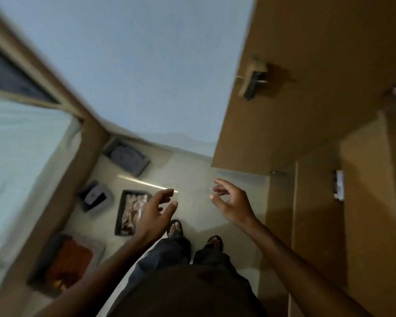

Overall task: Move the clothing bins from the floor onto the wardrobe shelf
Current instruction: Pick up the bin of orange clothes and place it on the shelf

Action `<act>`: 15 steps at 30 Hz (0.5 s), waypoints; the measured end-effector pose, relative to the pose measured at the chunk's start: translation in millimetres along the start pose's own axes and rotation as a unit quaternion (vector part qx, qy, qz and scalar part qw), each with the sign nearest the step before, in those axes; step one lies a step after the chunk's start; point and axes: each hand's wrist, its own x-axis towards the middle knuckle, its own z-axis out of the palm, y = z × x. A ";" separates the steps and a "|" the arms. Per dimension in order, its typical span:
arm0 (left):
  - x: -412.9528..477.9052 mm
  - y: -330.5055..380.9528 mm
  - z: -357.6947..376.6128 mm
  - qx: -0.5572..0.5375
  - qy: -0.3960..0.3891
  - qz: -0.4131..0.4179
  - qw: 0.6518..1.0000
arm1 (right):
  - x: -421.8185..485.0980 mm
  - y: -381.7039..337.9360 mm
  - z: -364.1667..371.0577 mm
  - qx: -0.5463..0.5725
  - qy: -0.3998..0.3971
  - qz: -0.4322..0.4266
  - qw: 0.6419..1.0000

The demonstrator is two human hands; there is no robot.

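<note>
Left hand (157,211) and right hand (231,202) hover empty, fingers (166,192) loosely spread. Best to bend over the nearest bin (128,207) and grip both ends evenly before lifting.

4 left of the fingers (167,192): blue-filled bin (126,157), small grey bin (96,196), beige-filled bin (130,210), orange-filled bin (66,264). 2 hands: left hand (154,213), right hand (232,202). 2 sandals (175,227) below the fingers.

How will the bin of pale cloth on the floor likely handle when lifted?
The bin of pale cloth looks fabric-walled, so it may sag if lifted by one rim. Holding only crumpled cloth, it is probably light.
</note>
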 end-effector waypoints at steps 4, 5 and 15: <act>-29.1 -41.9 -49.3 -0.047 0.083 -0.063 0.993 | 19.2 -36.5 58.6 -0.031 -0.093 -0.029 0.995; -37.6 -54.0 -65.7 -0.058 0.111 -0.075 0.989 | 24.3 -49.8 78.8 -0.044 -0.123 -0.040 0.991; -91.8 -162.4 -192.9 -0.102 0.271 -0.171 0.942 | 49.8 -149.6 268.4 -0.129 -0.296 -0.122 0.939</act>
